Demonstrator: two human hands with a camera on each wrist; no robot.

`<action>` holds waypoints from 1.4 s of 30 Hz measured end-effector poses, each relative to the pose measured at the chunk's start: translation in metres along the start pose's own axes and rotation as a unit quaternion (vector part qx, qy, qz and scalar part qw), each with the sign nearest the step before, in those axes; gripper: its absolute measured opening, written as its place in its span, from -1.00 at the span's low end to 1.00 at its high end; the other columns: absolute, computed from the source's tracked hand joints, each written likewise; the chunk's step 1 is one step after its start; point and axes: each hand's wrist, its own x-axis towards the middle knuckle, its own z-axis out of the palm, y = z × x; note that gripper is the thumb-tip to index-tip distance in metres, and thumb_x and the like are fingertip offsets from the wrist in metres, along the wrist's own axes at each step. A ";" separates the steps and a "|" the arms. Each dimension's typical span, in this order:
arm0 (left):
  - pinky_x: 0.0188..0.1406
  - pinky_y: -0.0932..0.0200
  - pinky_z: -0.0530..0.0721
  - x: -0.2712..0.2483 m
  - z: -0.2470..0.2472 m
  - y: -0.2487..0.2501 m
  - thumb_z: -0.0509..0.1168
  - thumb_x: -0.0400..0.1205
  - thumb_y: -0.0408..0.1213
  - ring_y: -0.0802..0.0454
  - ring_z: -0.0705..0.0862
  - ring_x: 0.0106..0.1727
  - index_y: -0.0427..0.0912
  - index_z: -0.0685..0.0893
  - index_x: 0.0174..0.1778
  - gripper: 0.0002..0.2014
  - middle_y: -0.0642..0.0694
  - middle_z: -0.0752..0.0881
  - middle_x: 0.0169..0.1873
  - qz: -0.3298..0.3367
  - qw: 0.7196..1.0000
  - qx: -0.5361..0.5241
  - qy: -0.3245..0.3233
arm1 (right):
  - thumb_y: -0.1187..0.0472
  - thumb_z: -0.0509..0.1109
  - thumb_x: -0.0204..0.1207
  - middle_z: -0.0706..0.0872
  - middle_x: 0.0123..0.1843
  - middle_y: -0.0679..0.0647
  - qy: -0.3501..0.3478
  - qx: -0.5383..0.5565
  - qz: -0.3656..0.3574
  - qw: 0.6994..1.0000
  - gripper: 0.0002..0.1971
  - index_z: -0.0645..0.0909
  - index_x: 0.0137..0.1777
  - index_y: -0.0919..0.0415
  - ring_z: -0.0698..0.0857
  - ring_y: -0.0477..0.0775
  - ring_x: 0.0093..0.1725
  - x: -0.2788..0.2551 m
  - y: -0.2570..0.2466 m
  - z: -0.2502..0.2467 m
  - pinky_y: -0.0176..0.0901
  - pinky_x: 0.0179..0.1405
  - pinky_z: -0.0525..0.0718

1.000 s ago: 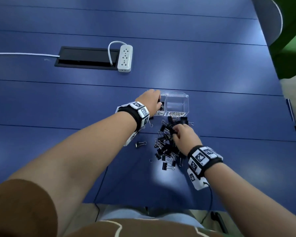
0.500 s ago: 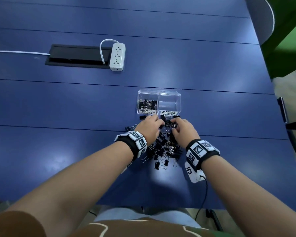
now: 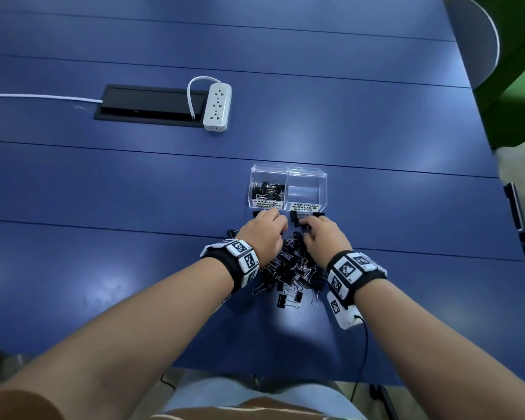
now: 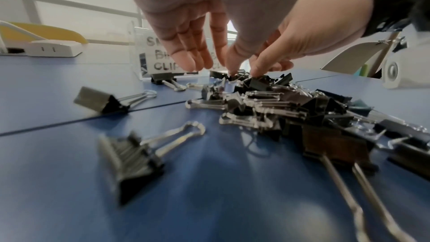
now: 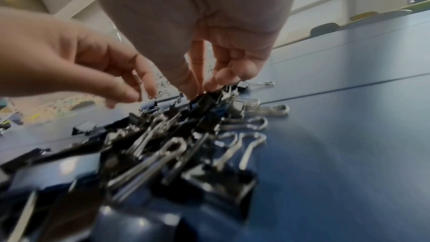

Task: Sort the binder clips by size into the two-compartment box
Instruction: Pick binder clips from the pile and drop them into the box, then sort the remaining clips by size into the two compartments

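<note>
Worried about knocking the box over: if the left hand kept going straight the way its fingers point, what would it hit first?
Probably the clear box, at its labelled front wall, just beyond the left hand. A stray clip lying against that wall may come first; depth is unclear.

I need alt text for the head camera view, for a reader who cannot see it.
Two hands, left hand and right hand, reach into a pile of black binder clips on a blue table. Behind it stands a clear two-compartment box: its left side holds clips, its right side looks empty. A white power strip lies farther back.

Bright overhead glare patches on the table [image 3: 346,140]; wrist views blurred up close, edges bent.
</note>
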 end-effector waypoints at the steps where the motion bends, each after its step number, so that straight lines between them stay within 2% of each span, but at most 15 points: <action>1: 0.10 0.01 0.64 0.003 0.000 0.004 0.19 0.57 -0.40 -0.09 0.50 0.20 -0.18 0.53 0.18 -0.74 -0.13 0.53 0.18 0.014 1.000 0.002 0.000 | 0.26 0.19 0.54 0.59 0.12 0.09 -0.004 -0.008 -0.006 1.000 -0.69 0.55 0.24 0.02 0.61 0.14 0.01 -0.002 -0.001 0.003 0.10 -0.02 0.70; 3: 0.24 -0.01 0.61 0.010 0.001 0.010 0.18 0.59 -0.43 -0.09 0.46 0.34 -0.19 0.47 0.37 -0.60 -0.12 0.49 0.35 0.031 0.999 0.006 -0.020 | 0.28 0.20 0.53 0.59 0.06 0.12 -0.006 -0.009 -0.024 1.000 -0.74 0.57 0.17 0.10 0.59 0.18 0.02 -0.007 0.001 0.007 0.04 -0.05 0.67; 5: 0.31 -0.07 0.58 0.013 0.003 0.013 0.16 0.60 -0.45 -0.11 0.43 0.39 -0.19 0.41 0.47 -0.53 -0.11 0.44 0.44 0.027 0.999 0.012 -0.044 | 0.30 0.21 0.54 0.56 -0.04 0.08 0.001 0.011 -0.029 1.000 -0.76 0.61 0.14 0.13 0.55 0.11 -0.04 -0.012 0.005 0.004 -0.09 -0.06 0.58; 7: 0.30 -0.10 0.59 0.012 0.008 0.012 0.16 0.60 -0.45 -0.13 0.44 0.37 -0.21 0.43 0.45 -0.54 -0.11 0.44 0.44 0.022 0.998 0.031 -0.049 | 0.30 0.24 0.54 0.52 -0.08 0.01 0.016 0.034 -0.009 0.999 -0.77 0.63 0.12 0.11 0.52 0.02 -0.10 -0.013 0.014 -0.004 -0.16 -0.03 0.55; 10: 0.25 -0.04 0.61 0.007 0.010 0.006 0.16 0.60 -0.45 -0.13 0.47 0.32 -0.24 0.47 0.40 -0.59 -0.11 0.43 0.41 0.011 0.998 0.043 -0.038 | 0.31 0.25 0.53 0.51 -0.05 0.00 0.042 0.048 0.034 0.997 -0.79 0.61 0.11 0.12 0.55 0.03 -0.08 -0.010 0.032 -0.016 -0.04 0.09 0.64; 15: 0.12 0.06 0.63 0.005 0.010 0.005 0.19 0.62 -0.38 -0.11 0.49 0.20 -0.22 0.51 0.29 -0.69 -0.15 0.50 0.24 0.004 0.998 0.055 0.011 | 0.30 0.28 0.55 0.50 0.19 0.12 0.063 0.050 0.066 0.995 -0.72 0.53 0.25 0.15 0.52 0.16 0.23 -0.002 0.046 -0.022 0.01 0.22 0.60; 18: 0.20 0.03 0.62 0.013 0.014 0.015 0.16 0.67 -0.30 -0.11 0.50 0.23 -0.22 0.51 0.25 -0.75 -0.15 0.53 0.19 0.004 0.998 0.054 0.014 | 0.24 0.31 0.56 0.48 0.26 0.14 0.059 0.040 0.050 0.996 -0.66 0.51 0.33 0.16 0.49 0.16 0.30 0.002 0.045 -0.018 0.01 0.26 0.58; 21: 0.28 -0.03 0.57 0.023 0.016 0.028 0.12 0.72 -0.20 -0.16 0.49 0.30 -0.27 0.50 0.27 -0.72 -0.20 0.54 0.24 -0.051 0.998 0.044 -0.007 | 0.17 0.36 0.55 0.48 0.24 0.14 0.056 0.015 0.045 0.997 -0.66 0.53 0.31 0.17 0.46 0.14 0.30 0.004 0.042 -0.013 0.05 0.20 0.61; 25: 0.25 -0.07 0.54 0.034 0.021 0.037 0.17 0.71 -0.18 -0.22 0.49 0.30 -0.33 0.51 0.24 -0.70 -0.26 0.56 0.23 -0.103 0.993 0.052 -0.020 | 0.17 0.40 0.51 0.51 0.11 0.15 0.060 0.000 0.030 0.998 -0.78 0.56 0.09 0.22 0.46 0.16 0.20 0.004 0.038 -0.009 0.07 0.14 0.61; 28: 0.20 -0.09 0.58 0.037 0.022 0.037 0.21 0.68 -0.28 -0.23 0.51 0.29 -0.34 0.52 0.19 -0.76 -0.26 0.56 0.20 -0.113 0.992 0.056 -0.020 | 0.23 0.42 0.46 0.54 -0.06 0.10 0.048 0.027 0.031 0.998 -0.85 0.51 -0.08 0.23 0.51 0.12 -0.01 0.003 0.038 -0.008 -0.02 0.01 0.59; 32: 0.19 -0.11 0.57 0.037 0.019 0.034 0.20 0.67 -0.29 -0.25 0.49 0.28 -0.35 0.55 0.11 -0.80 -0.28 0.54 0.18 -0.114 0.993 0.026 -0.032 | 0.25 0.49 0.40 0.61 -0.29 0.04 0.056 0.132 0.079 0.987 -0.83 0.51 -0.22 0.19 0.57 0.04 -0.29 -0.002 0.045 -0.011 -0.19 -0.24 0.57; 34: 0.17 -0.12 0.58 0.037 0.020 0.034 0.20 0.66 -0.31 -0.25 0.49 0.27 -0.35 0.53 0.12 -0.80 -0.29 0.53 0.19 -0.116 0.992 0.018 -0.035 | 0.25 0.51 0.39 0.61 -0.32 -0.01 0.074 0.193 0.100 0.973 -0.80 0.50 -0.24 0.11 0.56 -0.02 -0.33 -0.004 0.049 -0.015 -0.24 -0.27 0.57; 36: 0.16 -0.13 0.59 0.037 0.021 0.036 0.18 0.64 -0.37 -0.25 0.50 0.26 -0.33 0.51 0.16 -0.79 -0.29 0.53 0.21 -0.118 0.992 0.015 -0.031 | 0.26 0.52 0.39 0.62 -0.29 -0.02 0.076 0.252 0.110 0.958 -0.76 0.48 -0.23 -0.01 0.59 -0.02 -0.31 -0.005 0.054 -0.019 -0.16 -0.22 0.61; 39: 0.14 -0.11 0.60 0.035 0.023 0.037 0.18 0.65 -0.35 -0.24 0.51 0.25 -0.32 0.49 0.18 -0.79 -0.28 0.54 0.21 -0.112 0.993 0.017 -0.021 | 0.33 0.41 0.44 0.63 -0.28 0.02 0.065 0.288 0.118 0.948 -0.75 0.51 -0.19 -0.09 0.62 0.06 -0.28 -0.010 0.055 -0.025 0.01 -0.16 0.66; 42: 0.16 -0.11 0.60 0.035 0.026 0.037 0.24 0.63 -0.35 -0.24 0.52 0.25 -0.31 0.49 0.18 -0.77 -0.28 0.55 0.22 -0.106 0.994 0.023 -0.022 | 0.38 0.19 0.51 0.57 -0.37 0.04 0.039 0.309 0.137 0.940 -0.78 0.56 -0.25 0.09 0.55 0.05 -0.39 -0.017 0.047 -0.030 -0.09 -0.30 0.64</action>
